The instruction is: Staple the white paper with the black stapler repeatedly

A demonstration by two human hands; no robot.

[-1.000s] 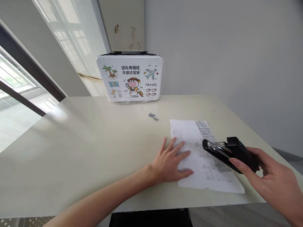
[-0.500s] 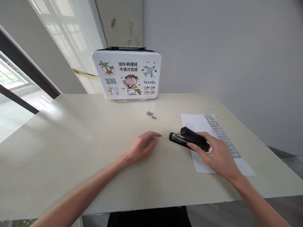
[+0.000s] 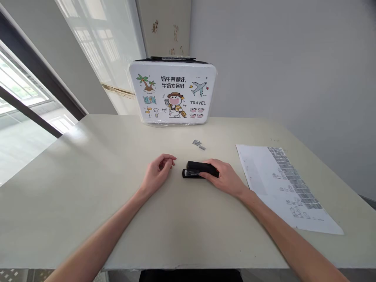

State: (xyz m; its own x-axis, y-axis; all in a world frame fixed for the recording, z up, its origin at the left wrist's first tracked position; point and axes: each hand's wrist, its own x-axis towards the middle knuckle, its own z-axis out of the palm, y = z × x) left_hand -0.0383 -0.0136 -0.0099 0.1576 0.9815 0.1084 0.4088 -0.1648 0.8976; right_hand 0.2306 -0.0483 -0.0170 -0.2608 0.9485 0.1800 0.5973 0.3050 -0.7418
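A black stapler (image 3: 202,167) lies level at the middle of the table, its front end pointing left. My right hand (image 3: 225,176) grips its rear half from the right, with the thumb along the near side. Left of the stapler, a short gap away, my left hand (image 3: 155,172) rests on the table. Its fingers are loosely curled in towards the thumb, and I see nothing in them. Several strips of silver staples (image 3: 199,144) lie just beyond the stapler. To the right, printed paper (image 3: 264,172) lies flat, partly covered by my right forearm.
A white case (image 3: 173,94) with cartoon prints and a black handle stands upright at the back of the table (image 3: 88,168). Behind it rise a grey wall (image 3: 282,62) and a glossy white panel. A window is at the left.
My right hand has brought the stapler left and down from above the paper to the table. My left hand's fingers have curled in. The view has shifted slightly left.
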